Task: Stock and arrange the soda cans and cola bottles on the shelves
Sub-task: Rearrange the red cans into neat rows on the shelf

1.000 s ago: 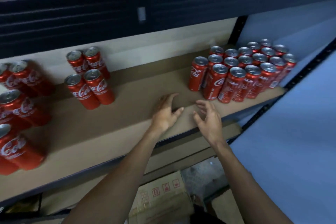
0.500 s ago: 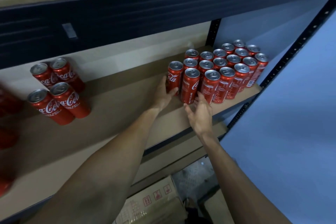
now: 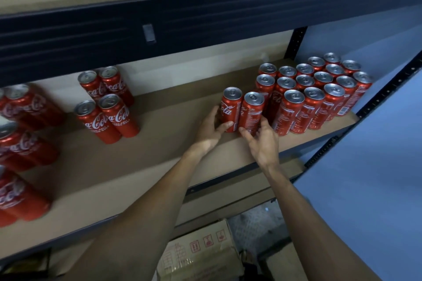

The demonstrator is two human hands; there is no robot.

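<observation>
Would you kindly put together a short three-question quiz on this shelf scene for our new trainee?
1. True or false: the left hand and right hand each grip one can, the left can and the right can.
2. How many cans stand in the cluster just left of the hands? A two, B four, C seven.
3. Fill in: below the shelf lies a cardboard ____.
Key: 1 true; 2 B; 3 box.
</observation>
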